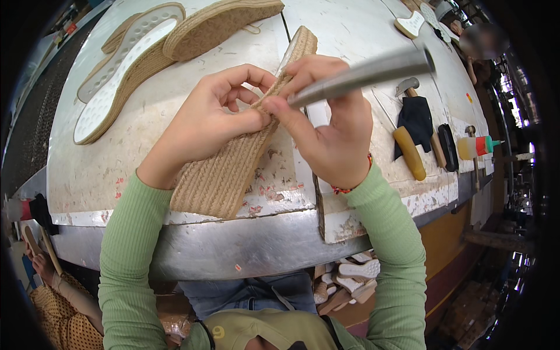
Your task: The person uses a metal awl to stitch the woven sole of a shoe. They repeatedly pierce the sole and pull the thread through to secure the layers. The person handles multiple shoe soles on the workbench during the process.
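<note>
A tan braided-rope wedge sole point(224, 178) stands slanted over the white worktable, its wide end toward me and its narrow end pointing away. My left hand point(210, 116) is closed on its upper edge, thumb and fingers pinching the braid. Close beside those fingertips, my right hand point(338, 131) pinches the same edge with thumb and forefinger. A grey metal tube-shaped tool point(373, 74) is also held in the right hand, jutting out to the upper right with a hollow end. The tool's working end is hidden by the fingers.
More wedge soles with white dotted tops point(108, 105) lie at the upper left, one sole tipped over point(227, 29). On the right are a hammer point(407, 86), black cloth point(415, 119), yellow curved piece point(409, 153) and squeeze bottle point(478, 147). Another person's hand point(44, 265) shows lower left.
</note>
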`<state>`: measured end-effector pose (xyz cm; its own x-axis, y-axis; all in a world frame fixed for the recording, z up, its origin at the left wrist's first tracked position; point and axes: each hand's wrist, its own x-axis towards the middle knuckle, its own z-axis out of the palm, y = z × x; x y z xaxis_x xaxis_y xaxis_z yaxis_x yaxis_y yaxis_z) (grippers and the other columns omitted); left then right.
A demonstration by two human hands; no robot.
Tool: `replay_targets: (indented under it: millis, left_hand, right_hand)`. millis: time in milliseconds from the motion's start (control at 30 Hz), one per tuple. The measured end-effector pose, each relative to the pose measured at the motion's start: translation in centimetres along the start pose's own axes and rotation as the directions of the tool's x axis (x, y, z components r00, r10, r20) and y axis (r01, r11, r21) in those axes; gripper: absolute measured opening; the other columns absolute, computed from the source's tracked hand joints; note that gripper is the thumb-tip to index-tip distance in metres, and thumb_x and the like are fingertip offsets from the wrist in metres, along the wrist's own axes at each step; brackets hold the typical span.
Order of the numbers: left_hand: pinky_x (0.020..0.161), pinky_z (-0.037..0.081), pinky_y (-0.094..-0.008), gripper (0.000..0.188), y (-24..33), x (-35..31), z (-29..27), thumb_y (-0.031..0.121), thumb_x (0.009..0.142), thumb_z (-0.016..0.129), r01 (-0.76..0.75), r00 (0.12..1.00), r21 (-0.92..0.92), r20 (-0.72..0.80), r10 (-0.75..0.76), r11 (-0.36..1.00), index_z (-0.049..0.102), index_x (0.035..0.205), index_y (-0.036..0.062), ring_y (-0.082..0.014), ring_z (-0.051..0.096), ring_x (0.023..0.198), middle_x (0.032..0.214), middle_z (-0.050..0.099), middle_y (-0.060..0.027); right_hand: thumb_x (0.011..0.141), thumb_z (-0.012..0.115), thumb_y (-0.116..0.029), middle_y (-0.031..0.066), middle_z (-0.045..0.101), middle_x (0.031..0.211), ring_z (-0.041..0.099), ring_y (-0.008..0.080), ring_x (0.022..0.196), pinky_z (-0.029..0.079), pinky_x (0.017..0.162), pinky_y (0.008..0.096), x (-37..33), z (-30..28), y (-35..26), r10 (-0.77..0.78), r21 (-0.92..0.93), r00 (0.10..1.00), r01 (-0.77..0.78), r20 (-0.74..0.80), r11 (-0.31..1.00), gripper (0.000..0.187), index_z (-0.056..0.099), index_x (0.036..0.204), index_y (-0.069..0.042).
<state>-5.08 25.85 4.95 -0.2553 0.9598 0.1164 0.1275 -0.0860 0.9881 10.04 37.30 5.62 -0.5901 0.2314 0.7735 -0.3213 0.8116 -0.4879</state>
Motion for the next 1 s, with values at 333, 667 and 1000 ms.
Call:
replay_targets:
  millis: [333, 667, 1000]
  left_hand:
    - [0.079, 0.046, -0.0196, 0.040, 0.8, -0.1, -0.5, 0.005, 0.078, 0.066, 0.104, 0.991, 0.051, 0.084, -0.108, 0.993, 0.054, 0.117, -0.0012, -0.0052, 0.055, 0.090, 0.101, 0.059, -0.0005]
    - [0.078, 0.047, -0.0199, 0.039, 0.9, 0.0, -0.5, 0.004, 0.079, 0.064, 0.110, 0.988, 0.045, 0.100, -0.114, 0.993, 0.052, 0.116, -0.0010, -0.0055, 0.055, 0.090, 0.102, 0.058, -0.0008]
    - [0.052, 0.035, -0.0147, 0.039, 0.0, 0.1, -0.1, 0.015, 0.073, 0.066, 0.009, 1.000, 0.006, 0.010, -0.009, 1.000, 0.060, 0.110, 0.0017, 0.0015, 0.046, 0.059, 0.082, 0.063, -0.0006]
  right_hand:
    - [0.080, 0.072, -0.002, 0.0069, 0.061, 0.089, 0.062, 0.0122, 0.080, 0.050, 0.073, 0.0259, -0.4, 0.2, 0.9, 0.191, 0.299, 0.978, -0.158, -0.083, 0.941, 0.031, 0.050, 0.102, 0.000]
    - [0.080, 0.072, -0.002, 0.0083, 0.060, 0.090, 0.063, 0.0139, 0.078, 0.050, 0.071, 0.0261, -0.6, 0.6, 0.5, 0.182, 0.314, 0.972, -0.128, -0.149, 0.941, 0.029, 0.052, 0.100, 0.001]
    - [0.078, 0.070, 0.004, 0.0072, 0.062, 0.082, 0.058, 0.0259, 0.099, 0.048, 0.080, 0.0331, -0.6, -0.2, -0.9, -0.079, -0.093, 0.995, 0.084, 0.058, 0.992, 0.023, 0.051, 0.089, -0.005]
